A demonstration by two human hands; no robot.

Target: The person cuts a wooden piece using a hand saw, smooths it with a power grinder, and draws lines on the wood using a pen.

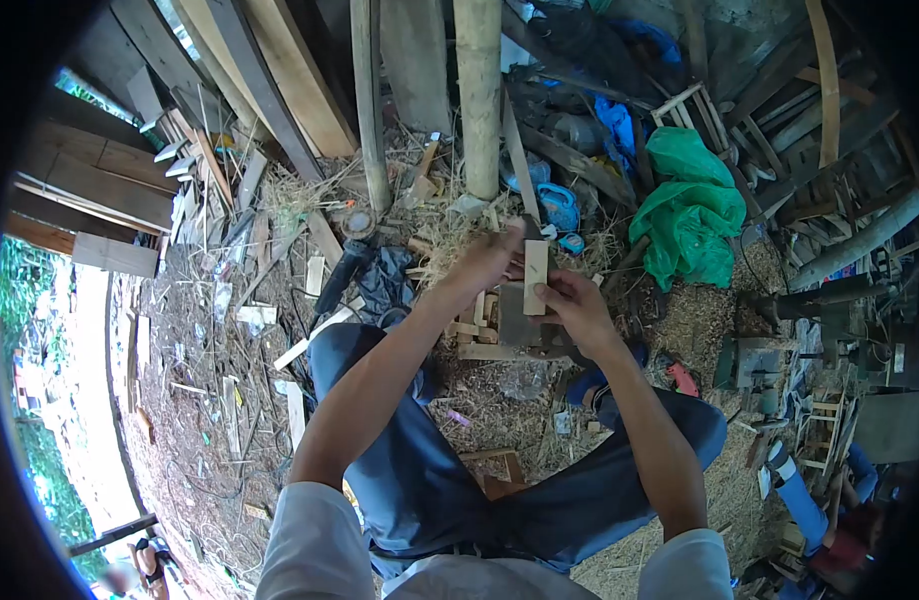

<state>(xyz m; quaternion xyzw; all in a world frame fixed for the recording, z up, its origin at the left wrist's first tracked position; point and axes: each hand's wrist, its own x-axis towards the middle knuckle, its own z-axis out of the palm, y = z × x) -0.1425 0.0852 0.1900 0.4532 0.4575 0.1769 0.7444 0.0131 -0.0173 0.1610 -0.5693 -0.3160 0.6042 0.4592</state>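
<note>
A short, pale wooden block [536,278] stands out in front of me, lengthwise to my view, with a small dark mark on its face. My right hand [576,305] is closed on its lower right edge, thumb on top. At the block's upper left, my left hand [497,256] is curled, its fingers partly behind the wood. A dark piece shows by that hand's fingertips; what the left hand grips is unclear. Below both hands lies a grey flat surface [520,325], beside several small wood offcuts [478,322].
Shavings and scraps cover the ground. A green plastic sheet [688,205] lies at right, near a blue object [559,207]. A red-handled tool [683,377] is by my right knee. Posts [477,100] and planks rise ahead. Another person [848,525] sits at lower right.
</note>
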